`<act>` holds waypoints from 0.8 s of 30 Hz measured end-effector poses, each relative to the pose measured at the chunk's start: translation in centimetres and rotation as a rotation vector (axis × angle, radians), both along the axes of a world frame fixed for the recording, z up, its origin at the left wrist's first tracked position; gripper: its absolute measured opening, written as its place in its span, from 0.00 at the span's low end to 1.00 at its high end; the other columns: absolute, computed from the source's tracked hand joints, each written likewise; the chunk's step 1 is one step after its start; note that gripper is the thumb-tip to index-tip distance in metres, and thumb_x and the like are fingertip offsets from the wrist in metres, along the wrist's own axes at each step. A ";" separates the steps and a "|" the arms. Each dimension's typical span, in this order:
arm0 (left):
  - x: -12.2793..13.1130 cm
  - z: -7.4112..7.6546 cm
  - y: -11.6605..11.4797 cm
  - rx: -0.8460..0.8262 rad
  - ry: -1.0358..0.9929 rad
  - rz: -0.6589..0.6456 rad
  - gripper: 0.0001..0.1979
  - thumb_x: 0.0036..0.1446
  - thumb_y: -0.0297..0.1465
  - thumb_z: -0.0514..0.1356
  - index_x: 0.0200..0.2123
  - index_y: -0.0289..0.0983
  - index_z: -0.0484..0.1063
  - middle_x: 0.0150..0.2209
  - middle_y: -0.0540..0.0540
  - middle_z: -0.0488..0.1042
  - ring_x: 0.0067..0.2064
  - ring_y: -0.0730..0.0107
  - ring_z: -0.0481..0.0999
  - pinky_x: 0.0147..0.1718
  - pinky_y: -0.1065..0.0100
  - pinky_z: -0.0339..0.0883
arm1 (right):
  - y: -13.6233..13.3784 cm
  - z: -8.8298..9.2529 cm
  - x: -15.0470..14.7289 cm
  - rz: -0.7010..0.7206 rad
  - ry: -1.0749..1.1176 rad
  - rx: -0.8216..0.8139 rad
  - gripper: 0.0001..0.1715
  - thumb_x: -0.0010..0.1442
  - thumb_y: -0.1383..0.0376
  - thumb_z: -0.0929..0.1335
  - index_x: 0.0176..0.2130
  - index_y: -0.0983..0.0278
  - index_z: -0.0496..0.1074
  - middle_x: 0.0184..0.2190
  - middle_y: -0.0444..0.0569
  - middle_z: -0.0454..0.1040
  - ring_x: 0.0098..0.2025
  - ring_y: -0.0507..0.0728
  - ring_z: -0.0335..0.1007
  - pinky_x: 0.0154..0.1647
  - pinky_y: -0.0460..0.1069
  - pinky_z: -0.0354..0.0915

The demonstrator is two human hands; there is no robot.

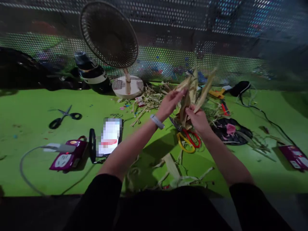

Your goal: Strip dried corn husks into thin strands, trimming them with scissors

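Above the green table (31, 102) I have a bundle of pale, dry leaves that look like corn husks (193, 86), standing up and fanning out. On its left side my left hand (169, 104), with a grey wristband (157, 122), has its fingers closed against a husk; the fingertips are partly hidden. My right hand (198, 121) pinches the bundle lower down, near its base. Just below lie red-handled scissors (194, 139) and a yellow loop-shaped handle (185, 145). Loose husk strips (171, 165) lie nearer my body.
Behind stand a fan (127, 88) and a dark bottle (95, 75). At left are black-handled scissors (64, 116), a lit phone (110, 136) and a purple power bank (68, 155). To the right are a yellow glue gun (218, 93), a black dish-like item (220, 128) and a corded purple box (294, 156).
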State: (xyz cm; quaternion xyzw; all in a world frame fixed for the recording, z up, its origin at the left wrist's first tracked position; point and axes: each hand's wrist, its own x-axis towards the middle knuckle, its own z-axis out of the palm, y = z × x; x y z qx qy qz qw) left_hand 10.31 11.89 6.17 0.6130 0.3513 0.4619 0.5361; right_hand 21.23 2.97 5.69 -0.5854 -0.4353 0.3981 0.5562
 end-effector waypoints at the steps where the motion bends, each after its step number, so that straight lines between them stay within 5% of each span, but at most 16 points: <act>1: -0.8 -0.8 -1.4 -0.025 -0.006 -0.038 0.18 0.52 0.43 0.64 0.38 0.34 0.72 0.38 0.42 0.76 0.43 0.63 0.74 0.44 0.61 0.67 | -0.2 -0.2 -0.3 0.012 -0.045 -0.001 0.12 0.46 0.57 0.71 0.24 0.61 0.66 0.18 0.40 0.67 0.23 0.52 0.65 0.25 0.48 0.64; 3: -2.3 -2.0 -3.4 -0.071 -0.052 -0.102 0.20 0.43 0.40 0.71 0.34 0.34 0.70 0.33 0.46 0.75 0.35 0.71 0.73 0.37 0.67 0.67 | -0.6 -0.5 -1.0 0.076 -0.085 -0.043 0.11 0.47 0.58 0.71 0.25 0.61 0.67 0.17 0.40 0.67 0.22 0.52 0.65 0.24 0.48 0.64; 8: -5.7 -3.1 -5.1 -0.275 -0.210 -0.060 0.20 0.41 0.36 0.72 0.32 0.36 0.66 0.20 0.57 0.67 0.24 0.78 0.69 0.30 0.71 0.68 | -1.9 -1.3 -2.6 0.286 0.091 -0.173 0.17 0.51 0.51 0.70 0.27 0.61 0.68 0.21 0.43 0.73 0.22 0.54 0.68 0.23 0.50 0.67; 13: -9.3 -2.9 -6.7 -0.318 -0.273 -0.147 0.29 0.44 0.34 0.70 0.48 0.38 0.62 0.28 0.53 0.76 0.29 0.74 0.77 0.36 0.67 0.73 | -2.3 -2.6 -3.3 0.248 0.026 -0.173 0.17 0.51 0.51 0.71 0.27 0.62 0.69 0.21 0.40 0.69 0.24 0.52 0.65 0.28 0.48 0.64; 21: -13.0 -3.8 -7.2 -0.523 -0.460 -0.047 0.26 0.46 0.27 0.68 0.48 0.44 0.65 0.29 0.56 0.75 0.32 0.75 0.77 0.37 0.68 0.74 | -1.4 -2.1 -4.8 0.433 -0.108 -0.186 0.23 0.56 0.47 0.67 0.25 0.63 0.68 0.19 0.41 0.66 0.23 0.50 0.59 0.24 0.46 0.57; 24: -13.0 -4.1 -7.3 -0.540 -0.465 -0.011 0.23 0.46 0.28 0.68 0.46 0.43 0.68 0.32 0.54 0.76 0.34 0.73 0.77 0.35 0.68 0.74 | -1.0 -3.0 -6.0 0.389 -0.168 -0.126 0.22 0.56 0.47 0.66 0.26 0.62 0.70 0.21 0.43 0.69 0.24 0.52 0.62 0.25 0.47 0.58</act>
